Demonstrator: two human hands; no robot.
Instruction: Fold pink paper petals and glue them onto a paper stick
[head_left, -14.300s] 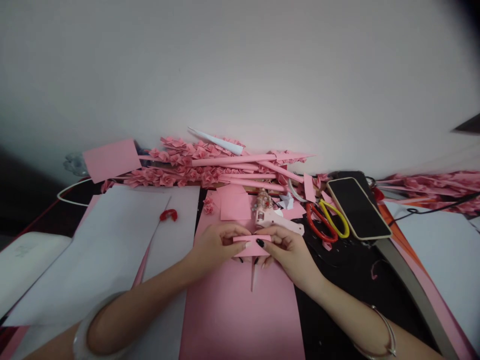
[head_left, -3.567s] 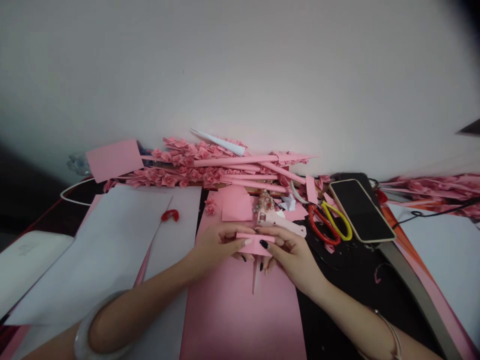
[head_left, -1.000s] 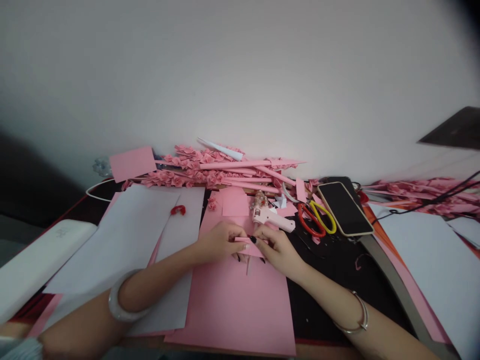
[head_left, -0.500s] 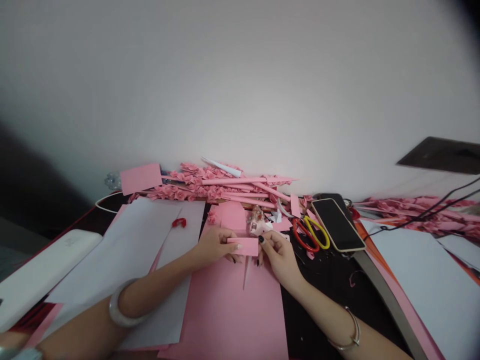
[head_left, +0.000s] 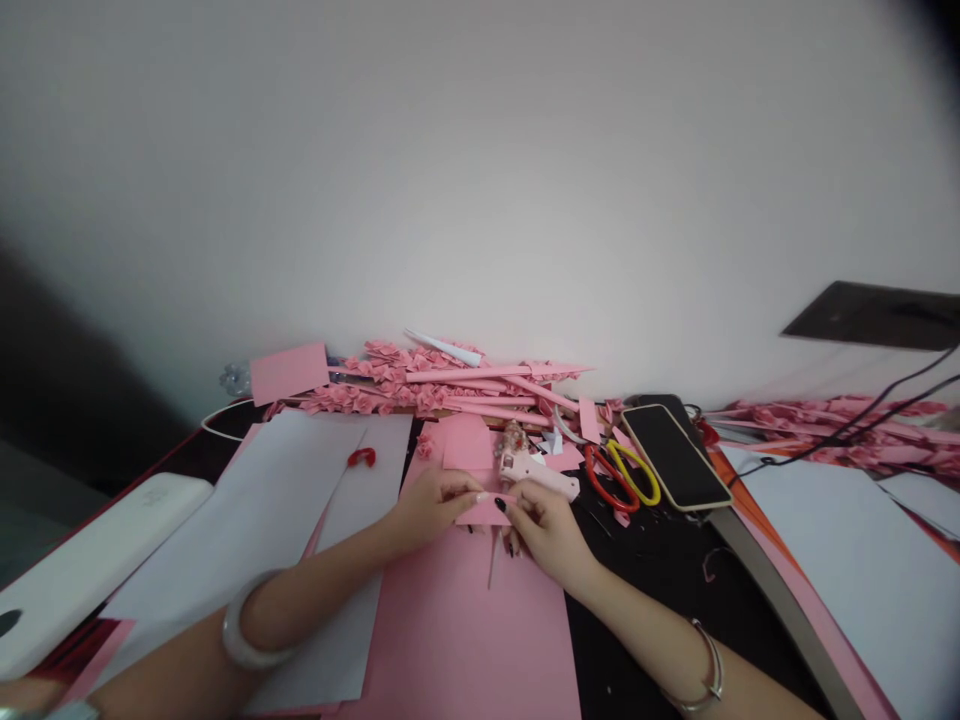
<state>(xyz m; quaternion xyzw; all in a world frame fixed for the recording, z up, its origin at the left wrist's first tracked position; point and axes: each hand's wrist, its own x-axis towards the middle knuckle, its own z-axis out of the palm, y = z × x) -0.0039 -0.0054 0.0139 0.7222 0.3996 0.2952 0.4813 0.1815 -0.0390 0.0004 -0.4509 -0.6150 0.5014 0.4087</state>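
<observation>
My left hand (head_left: 441,505) and my right hand (head_left: 546,522) both pinch one small pink paper piece (head_left: 484,513), thumbs on its upper edge. The piece is held over a large sheet of pink paper (head_left: 465,620). A thin pale stick (head_left: 494,558) shows just below my fingers; I cannot tell whether a hand holds it. Right behind my hands lies a pale pink glue gun (head_left: 536,474). Beside it are a pink paper square (head_left: 465,442) and a small pink paper flower (head_left: 426,446).
Scissors with red and yellow handles (head_left: 622,476) and a phone (head_left: 677,456) lie to the right. Pink paper flower stems (head_left: 450,385) are heaped along the wall. White sheets (head_left: 270,500), a red-handled tool (head_left: 361,457) and a white oblong device (head_left: 105,565) are on the left.
My right hand has moved left along the paper piece, and both thumbs now sit close together at its top edge. The view has shifted slightly, so everything appears a little lower.
</observation>
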